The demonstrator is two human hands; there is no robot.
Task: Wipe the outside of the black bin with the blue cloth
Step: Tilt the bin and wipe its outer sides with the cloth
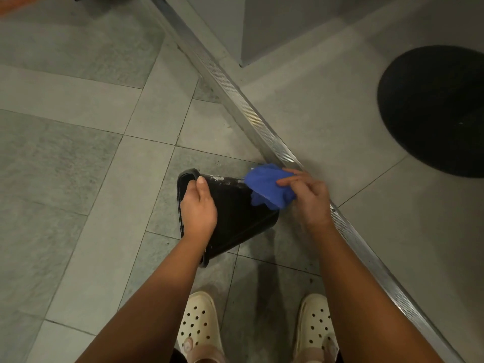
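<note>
The black bin lies tipped on its side above the tiled floor, its open mouth to the left and its base to the right. My left hand grips the bin's rim, thumb over the edge. My right hand holds the crumpled blue cloth and presses it against the bin's outer wall near the base. White smears show on the bin's upper side beside the cloth.
A ridged metal threshold strip runs diagonally from top centre to bottom right, just behind the bin. A round black mat lies beyond it at right. My feet in cream clogs stand at the bottom on grey floor tiles.
</note>
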